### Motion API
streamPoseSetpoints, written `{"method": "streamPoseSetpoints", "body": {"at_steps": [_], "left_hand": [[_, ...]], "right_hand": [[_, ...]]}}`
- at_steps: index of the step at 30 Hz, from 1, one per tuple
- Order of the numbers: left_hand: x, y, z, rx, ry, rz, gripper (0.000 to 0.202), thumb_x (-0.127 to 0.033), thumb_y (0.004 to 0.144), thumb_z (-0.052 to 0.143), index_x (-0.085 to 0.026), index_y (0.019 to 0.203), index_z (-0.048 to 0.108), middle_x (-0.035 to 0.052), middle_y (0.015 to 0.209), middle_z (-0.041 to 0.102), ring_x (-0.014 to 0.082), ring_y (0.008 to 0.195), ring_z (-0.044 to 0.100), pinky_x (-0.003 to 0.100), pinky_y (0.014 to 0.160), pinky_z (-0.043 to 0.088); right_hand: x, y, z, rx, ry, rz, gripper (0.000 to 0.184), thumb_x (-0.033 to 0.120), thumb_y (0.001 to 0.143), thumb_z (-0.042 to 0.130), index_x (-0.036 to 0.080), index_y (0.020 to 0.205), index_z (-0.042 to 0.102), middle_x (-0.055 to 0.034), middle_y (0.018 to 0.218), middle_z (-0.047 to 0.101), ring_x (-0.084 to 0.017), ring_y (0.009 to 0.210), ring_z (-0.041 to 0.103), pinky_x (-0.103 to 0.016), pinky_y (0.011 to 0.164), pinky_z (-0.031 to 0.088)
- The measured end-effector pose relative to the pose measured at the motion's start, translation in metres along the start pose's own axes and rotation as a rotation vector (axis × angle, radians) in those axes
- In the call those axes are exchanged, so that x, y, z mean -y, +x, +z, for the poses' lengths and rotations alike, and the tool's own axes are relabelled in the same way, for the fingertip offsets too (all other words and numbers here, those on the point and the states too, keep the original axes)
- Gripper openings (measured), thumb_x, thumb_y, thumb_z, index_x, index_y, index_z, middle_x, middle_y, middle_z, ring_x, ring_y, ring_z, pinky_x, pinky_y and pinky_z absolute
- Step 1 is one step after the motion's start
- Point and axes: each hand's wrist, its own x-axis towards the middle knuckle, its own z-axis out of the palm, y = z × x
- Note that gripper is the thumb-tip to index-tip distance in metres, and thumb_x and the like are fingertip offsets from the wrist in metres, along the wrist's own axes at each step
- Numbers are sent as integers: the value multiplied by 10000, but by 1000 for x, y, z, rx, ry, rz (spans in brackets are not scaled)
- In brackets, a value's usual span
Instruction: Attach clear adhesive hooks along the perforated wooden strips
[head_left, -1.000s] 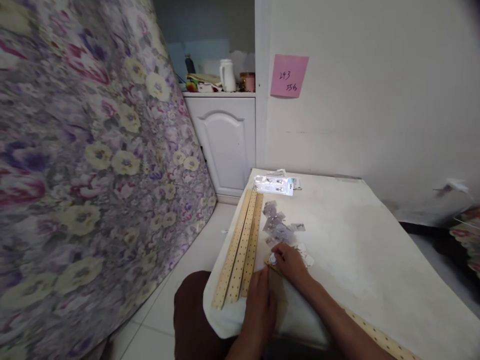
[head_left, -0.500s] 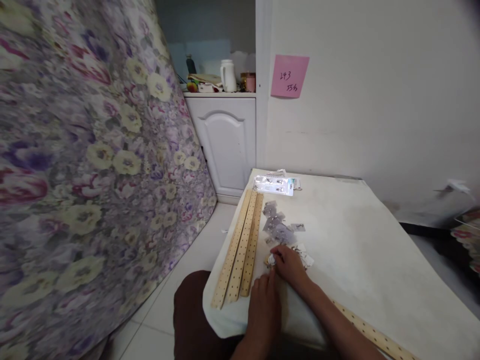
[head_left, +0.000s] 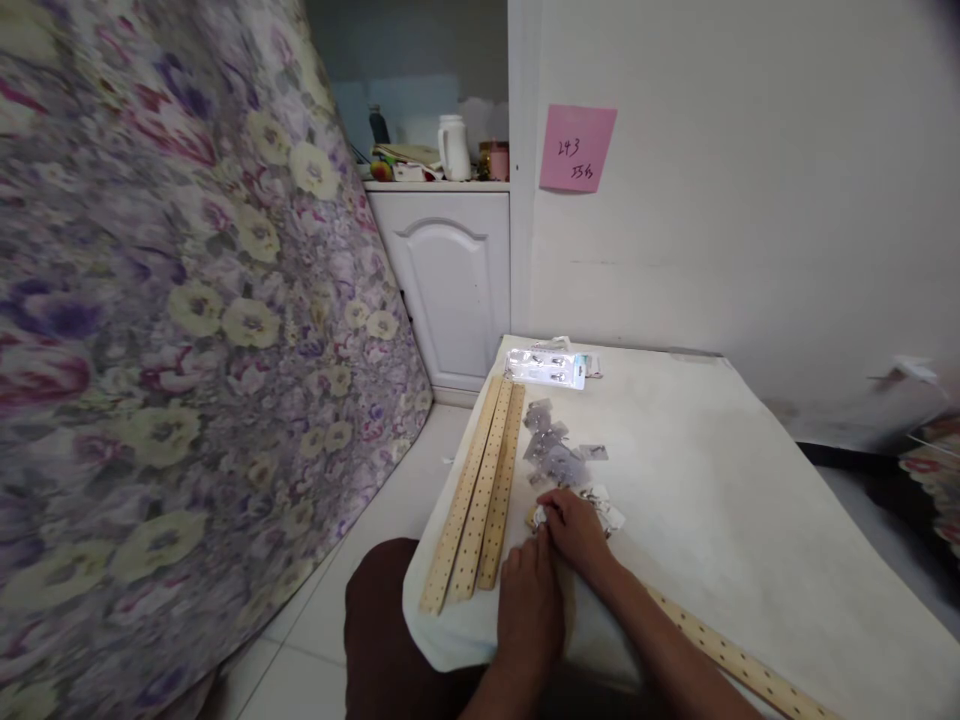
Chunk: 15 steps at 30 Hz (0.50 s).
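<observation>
My left hand (head_left: 529,600) lies flat, fingers stretched, on a perforated wooden strip (head_left: 720,655) that runs diagonally across the near side of the white table (head_left: 712,500). My right hand (head_left: 574,525) is curled at the strip's far end, fingers pinched on a small white piece I cannot make out. Just beyond my right hand lies a scatter of small clear plastic bags (head_left: 559,455). Three more perforated wooden strips (head_left: 480,490) lie side by side along the table's left edge.
A clear blister pack (head_left: 547,367) sits at the table's far left corner. A flowered mattress (head_left: 187,330) leans on the left. A white cabinet (head_left: 450,280) with a jug and clutter stands behind. A pink note (head_left: 577,148) sticks on the wall.
My left hand has slid a little forward along the strip toward my right hand. My right hand stays pinched at the strip's end.
</observation>
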Motion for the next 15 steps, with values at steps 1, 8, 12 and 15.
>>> {"method": "streamPoseSetpoints", "body": {"at_steps": [1,8,12,15], "left_hand": [[0,0,0,3,10,8,549,-9,825,287,-109,1348,422,133,987,596,260,875,466,414,805,361],[0,0,-2,58,51,-2,547,-24,825,288,-88,1352,417,149,1022,598,276,875,466,421,801,357],[1,1,0,22,19,23,558,-22,815,301,-117,1353,416,139,1044,595,272,899,465,426,832,345],[0,2,0,30,28,29,544,-23,823,297,-110,1345,424,140,1022,596,270,884,468,426,819,354]], "right_hand": [[0,0,0,-2,2,-1,247,162,832,472,205,949,685,-55,962,707,-198,924,628,-292,835,435],[3,-2,-3,-7,22,-9,197,227,839,500,199,900,684,-54,904,700,-193,862,623,-279,783,435],[3,-1,-3,-8,33,-3,160,244,815,540,206,878,683,-40,874,698,-188,836,619,-273,762,433],[1,2,-1,-3,42,5,148,240,798,556,206,864,685,-33,837,700,-182,801,621,-267,731,434]]}}
